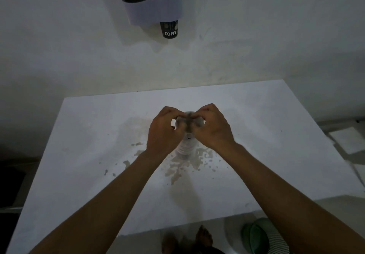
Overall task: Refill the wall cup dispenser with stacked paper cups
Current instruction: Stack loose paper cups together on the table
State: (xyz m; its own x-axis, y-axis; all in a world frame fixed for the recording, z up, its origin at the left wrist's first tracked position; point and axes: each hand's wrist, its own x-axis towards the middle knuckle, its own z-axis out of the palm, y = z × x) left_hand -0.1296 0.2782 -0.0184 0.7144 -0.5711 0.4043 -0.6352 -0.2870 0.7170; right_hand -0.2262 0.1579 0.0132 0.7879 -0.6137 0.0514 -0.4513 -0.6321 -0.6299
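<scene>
Head view: a stack of paper cups [186, 145] stands upright near the middle of a white table [79, 155], its ribbed white rims showing below the hands. The stack's top is wrapped in what looks like clear plastic, though blur makes that hard to confirm. Both hands meet over that top. The left hand [163, 133] curls in from the left and the right hand [212, 128] from the right, fingertips pinched together on the top of the stack, knuckles almost touching. Bare forearms reach in from the lower corners of the frame.

Around the base of the stack the table carries brownish stains [187, 164], with splashes scattered to the left and right.

On the wall [276, 36] behind the table hangs the dispenser [152, 2], dark above with a pale lower collar. A dark cup [169, 30] marked "COFFE" pokes out of its bottom opening, well above and behind the stack.

Below the near edge of the table a bare foot [204, 238] shows on the floor, and to its right lies a green object [256, 236]. A pale sheet [347, 139] lies right of the table.
</scene>
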